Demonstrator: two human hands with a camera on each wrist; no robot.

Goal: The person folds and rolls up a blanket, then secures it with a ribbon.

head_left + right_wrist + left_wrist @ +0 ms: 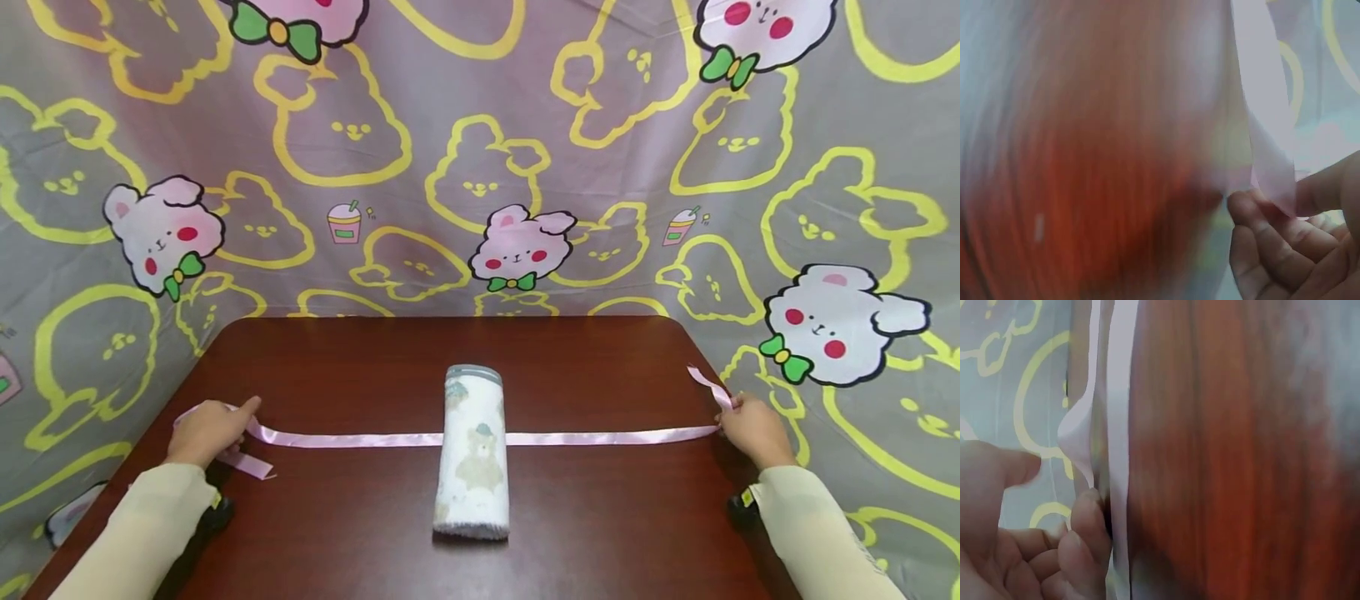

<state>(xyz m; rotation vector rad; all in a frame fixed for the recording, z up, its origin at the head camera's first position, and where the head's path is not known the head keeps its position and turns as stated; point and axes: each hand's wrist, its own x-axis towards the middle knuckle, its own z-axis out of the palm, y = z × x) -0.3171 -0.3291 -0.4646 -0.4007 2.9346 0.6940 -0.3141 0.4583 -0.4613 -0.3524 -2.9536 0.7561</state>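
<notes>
A pink satin ribbon (322, 440) stretches sideways across the table and passes beneath a rolled white towel (476, 500) with a bear print. At the ribbon's left part is my left hand (212, 429), its thumb (1022, 467) held apart from its loosely bent fingers. In the left wrist view one ribbon strand (1079, 434) runs behind the fingertips, and another lies just beside them. My right hand (759, 427) pinches the ribbon near its right end between thumb and forefinger. Its loose tail (708, 385) sticks up beyond that hand.
The towel lies lengthwise near the middle of the dark brown table (345, 375). A grey curtain (420, 175) with yellow outlines and cartoon rabbits hangs behind the table and along both sides. Both hands are close to the side edges.
</notes>
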